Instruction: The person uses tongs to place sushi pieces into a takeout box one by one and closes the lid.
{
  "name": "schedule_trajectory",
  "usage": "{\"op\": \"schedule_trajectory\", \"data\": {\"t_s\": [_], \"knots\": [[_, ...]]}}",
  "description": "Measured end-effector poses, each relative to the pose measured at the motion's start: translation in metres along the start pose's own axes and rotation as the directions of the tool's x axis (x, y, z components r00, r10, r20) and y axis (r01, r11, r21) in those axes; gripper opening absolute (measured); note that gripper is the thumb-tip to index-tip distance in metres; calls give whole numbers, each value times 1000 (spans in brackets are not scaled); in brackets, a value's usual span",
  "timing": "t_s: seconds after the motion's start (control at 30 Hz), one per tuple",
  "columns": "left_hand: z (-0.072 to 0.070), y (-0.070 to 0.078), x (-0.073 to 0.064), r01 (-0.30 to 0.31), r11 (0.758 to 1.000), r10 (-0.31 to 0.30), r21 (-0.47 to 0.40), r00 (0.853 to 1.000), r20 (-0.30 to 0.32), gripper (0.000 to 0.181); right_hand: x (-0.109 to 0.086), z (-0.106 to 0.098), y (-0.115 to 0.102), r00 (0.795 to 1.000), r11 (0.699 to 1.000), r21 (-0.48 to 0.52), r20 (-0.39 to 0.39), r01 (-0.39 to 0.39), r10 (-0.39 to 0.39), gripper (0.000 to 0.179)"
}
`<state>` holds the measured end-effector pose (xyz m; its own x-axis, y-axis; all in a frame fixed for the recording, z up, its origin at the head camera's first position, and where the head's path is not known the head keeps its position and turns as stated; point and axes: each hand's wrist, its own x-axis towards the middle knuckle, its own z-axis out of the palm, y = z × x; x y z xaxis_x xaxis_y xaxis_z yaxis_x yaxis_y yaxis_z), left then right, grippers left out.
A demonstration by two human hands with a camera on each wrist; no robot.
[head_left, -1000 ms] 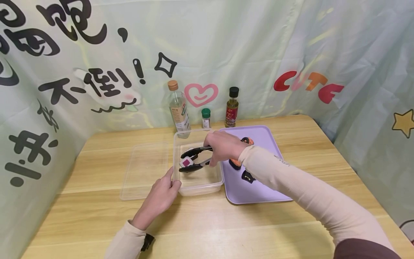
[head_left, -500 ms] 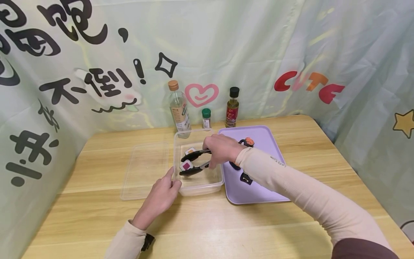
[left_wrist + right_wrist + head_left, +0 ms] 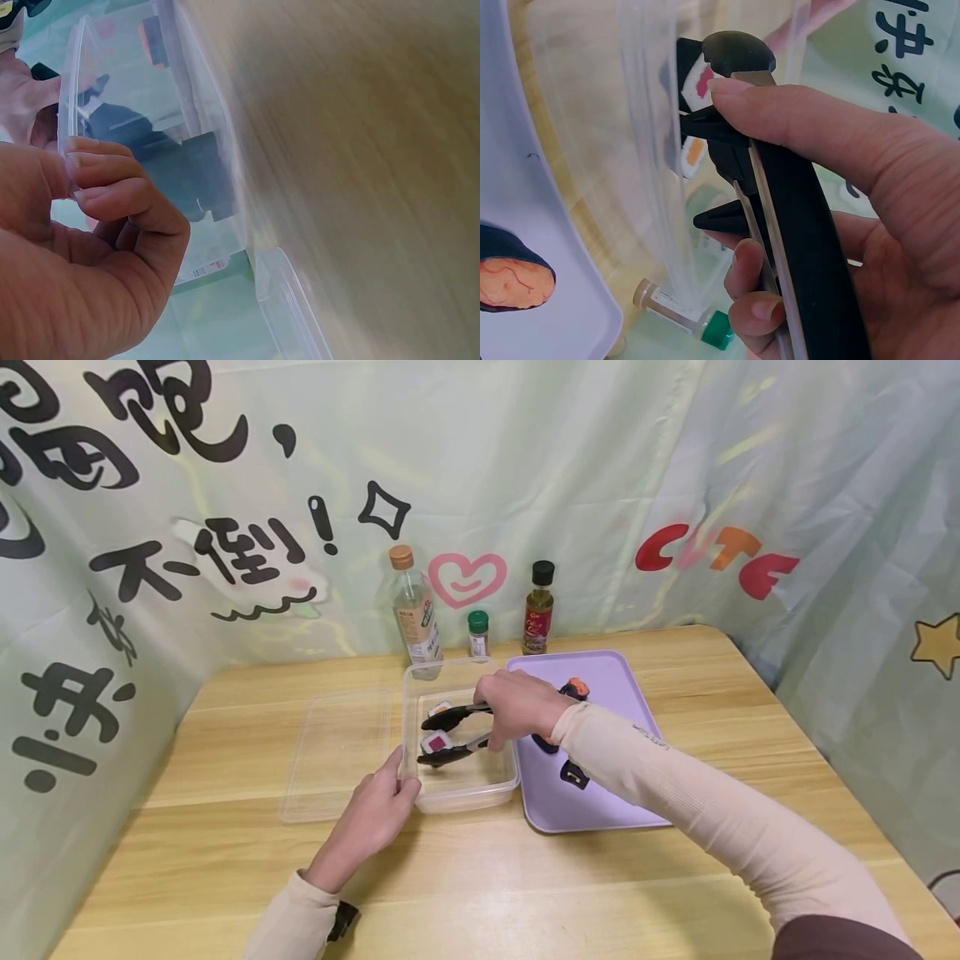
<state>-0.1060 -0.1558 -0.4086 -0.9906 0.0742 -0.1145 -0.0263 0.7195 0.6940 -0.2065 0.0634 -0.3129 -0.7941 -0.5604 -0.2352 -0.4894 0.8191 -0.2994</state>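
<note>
My left hand (image 3: 380, 806) pinches the near left rim of a clear plastic container (image 3: 465, 802) between thumb and fingers, seen close up in the left wrist view. With my right hand (image 3: 521, 703) I grip black-tipped metal tongs (image 3: 795, 217) by their arms, reaching down into the container. The tongs' two tips stand spread on either side of a sushi roll piece (image 3: 436, 742) with a magenta centre. Another sushi roll piece (image 3: 440, 707), orange in the middle, lies behind the far tip and is partly hidden by it.
A purple tray (image 3: 600, 806) adjoins the container's right side, bearing orange-topped sushi (image 3: 577, 687) and a black-wrapped piece (image 3: 574, 774); my right forearm hides part of it. A clear lid (image 3: 330, 760) lies left. Behind stand a tall bottle (image 3: 417, 627), a green-capped jar (image 3: 478, 635) and a dark-capped bottle (image 3: 537, 614).
The tongs' tips have spread a little around the magenta-centred sushi roll piece, which now sits in the container. The orange-centred piece shows more than a second ago. My left hand has stayed put.
</note>
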Motion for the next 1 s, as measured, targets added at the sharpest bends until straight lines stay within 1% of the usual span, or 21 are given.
{"op": "schedule_trajectory", "data": {"t_s": [0.13, 0.27, 0.37, 0.6, 0.87, 1.0], "knots": [[0, -1, 0, -2, 1000, 2, 5, 1000, -4, 64, -5, -5, 4, 1000, 999, 39, -14, 16, -15, 40], [1, -1, 1, -6, 1000, 6, -1, 1000, -1, 64, -11, -12, 10, 999, 998, 54, -44, 30, -28, 54], [1, -1, 1, -2, 1000, 2, -8, 1000, 3, 64, -18, -17, 16, 998, 997, 69, -60, 22, -18, 64], [0, -1, 0, 2, 1000, -2, 0, 1000, 3, 64, -36, -29, 31, 994, 991, 130, -94, -34, 47, 67], [1, -2, 0, 3, 1000, -3, -2, 1000, 6, 64, -58, -36, 50, 986, 989, 134, -149, -60, 80, 72], [1, -2, 0, 1, 1000, -1, -5, 1000, 4, 64, -69, -36, 60, 982, 986, 152, -163, -70, 95, 70]]}}
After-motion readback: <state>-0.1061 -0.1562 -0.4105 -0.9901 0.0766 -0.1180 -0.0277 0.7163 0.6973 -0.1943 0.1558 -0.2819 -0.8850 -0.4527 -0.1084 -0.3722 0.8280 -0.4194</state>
